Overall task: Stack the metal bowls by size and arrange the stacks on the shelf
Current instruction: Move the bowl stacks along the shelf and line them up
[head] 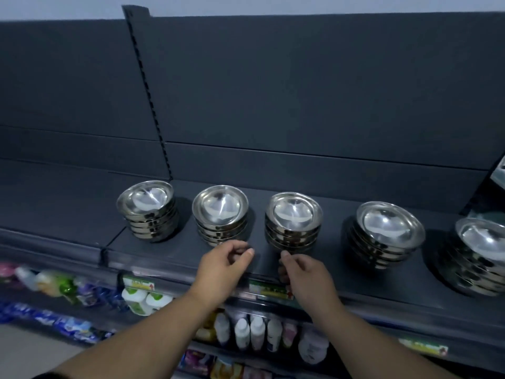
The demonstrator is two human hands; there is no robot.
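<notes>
Already 5 stacks of metal bowls [220, 214] stand spaced along the shelf [333, 263], seemingly smaller left, larger right, so sizes read in order. Left hand [222, 261] and right hand [304, 270] hover just near of the middle stacks, each grip loosely curled, holding nothing.

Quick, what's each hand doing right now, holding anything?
Left hand: fingers loosely curled, holding nothing.
Right hand: fingers loosely curled, holding nothing.
</notes>
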